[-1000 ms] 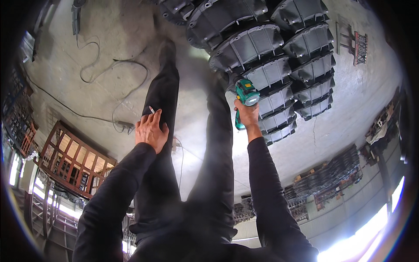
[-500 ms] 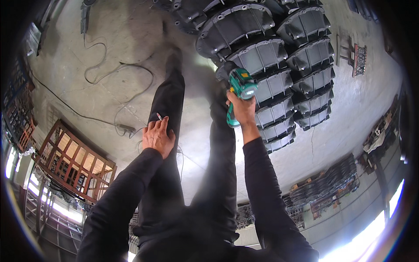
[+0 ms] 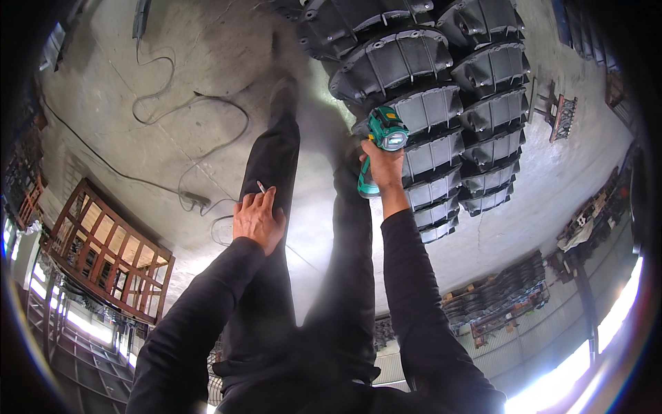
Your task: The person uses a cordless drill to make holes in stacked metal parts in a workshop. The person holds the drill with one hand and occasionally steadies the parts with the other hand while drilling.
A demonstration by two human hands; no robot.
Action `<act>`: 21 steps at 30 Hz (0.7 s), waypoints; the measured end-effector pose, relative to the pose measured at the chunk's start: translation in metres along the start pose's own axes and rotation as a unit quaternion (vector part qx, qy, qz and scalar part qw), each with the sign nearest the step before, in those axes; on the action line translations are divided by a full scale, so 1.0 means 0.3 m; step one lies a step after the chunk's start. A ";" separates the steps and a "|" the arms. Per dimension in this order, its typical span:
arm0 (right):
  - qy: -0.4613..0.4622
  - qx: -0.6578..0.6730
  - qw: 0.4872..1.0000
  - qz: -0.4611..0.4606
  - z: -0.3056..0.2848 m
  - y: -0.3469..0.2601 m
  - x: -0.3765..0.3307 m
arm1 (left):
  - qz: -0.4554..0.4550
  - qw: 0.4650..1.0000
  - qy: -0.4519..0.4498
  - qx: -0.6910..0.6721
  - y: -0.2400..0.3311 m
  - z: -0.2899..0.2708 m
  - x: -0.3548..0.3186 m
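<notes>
My right hand (image 3: 384, 165) is wrapped round the handle of a green and black cordless drill (image 3: 387, 128). The drill's nose points away from me, at the left edge of stacked black curved parts (image 3: 389, 58) with ribs and bolt holes along their rims. Its tip is dark against them, so I cannot tell whether it touches. On my left leg rests my left hand (image 3: 258, 219), back upward, with a cigarette (image 3: 261, 186) held between its fingers.
Black cables (image 3: 214, 100) snake over the concrete floor at left, with a connector (image 3: 193, 200) lying there. A brown metal crate frame (image 3: 110, 248) stands nearer on the left. To the right lies a small rack-like metal piece (image 3: 563, 119). More dark parts (image 3: 496, 286) are piled along the wall.
The whole view has shifted a little, so the stacked parts sit slightly lower and farther right. The drill's nose now sits closer in to the stack's left edge; my left hand stays on my leg.
</notes>
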State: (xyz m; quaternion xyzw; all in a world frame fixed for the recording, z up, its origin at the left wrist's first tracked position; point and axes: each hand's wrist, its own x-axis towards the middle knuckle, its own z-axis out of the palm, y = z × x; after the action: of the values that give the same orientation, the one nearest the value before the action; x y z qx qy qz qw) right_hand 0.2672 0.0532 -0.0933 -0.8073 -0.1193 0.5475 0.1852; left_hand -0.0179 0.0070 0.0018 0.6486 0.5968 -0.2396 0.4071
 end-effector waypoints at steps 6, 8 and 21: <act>-0.006 -0.003 1.000 0.013 -0.004 -0.041 -0.014 | 0.005 1.000 0.000 -0.012 -0.020 -0.036 0.032; 0.017 -0.012 0.999 0.033 0.003 -0.045 -0.016 | 0.012 1.000 0.008 -0.018 -0.028 -0.055 0.041; 0.067 -0.016 0.997 0.018 0.050 -0.016 -0.017 | 0.026 0.999 -0.032 -0.034 -0.062 -0.180 0.119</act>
State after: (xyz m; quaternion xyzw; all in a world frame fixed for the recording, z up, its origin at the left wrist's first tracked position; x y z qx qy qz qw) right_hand 0.2514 0.0582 -0.0920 -0.8471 -0.1013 0.4933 0.1698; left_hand -0.0391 0.0708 -0.0013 0.6414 0.5742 -0.2295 0.4541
